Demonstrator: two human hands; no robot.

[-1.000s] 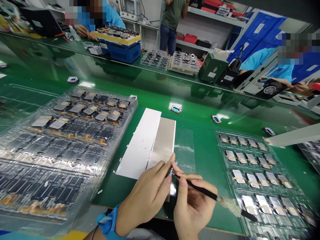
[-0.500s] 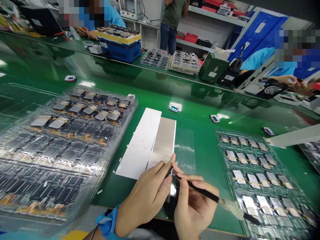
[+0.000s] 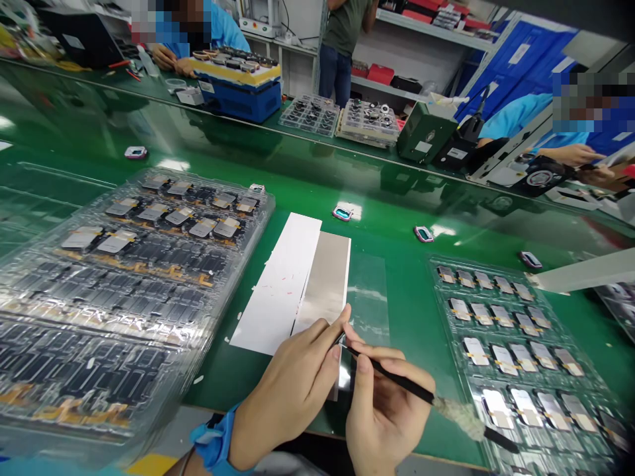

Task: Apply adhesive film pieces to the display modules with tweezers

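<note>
The left hand (image 3: 290,377), thumb and fingers nearly closed, pinches a small dark part (image 3: 339,339) at its fingertips. The right hand (image 3: 389,413), fingers curled, grips a black tool (image 3: 404,381) like a pen, its tip meeting that part between both hands. Just beyond the left hand lie a grey strip (image 3: 325,277) and a white sheet (image 3: 278,291).

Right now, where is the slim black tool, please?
In the head view, the tool is lower right of centre, in the right hand, beside the left hand.
</note>
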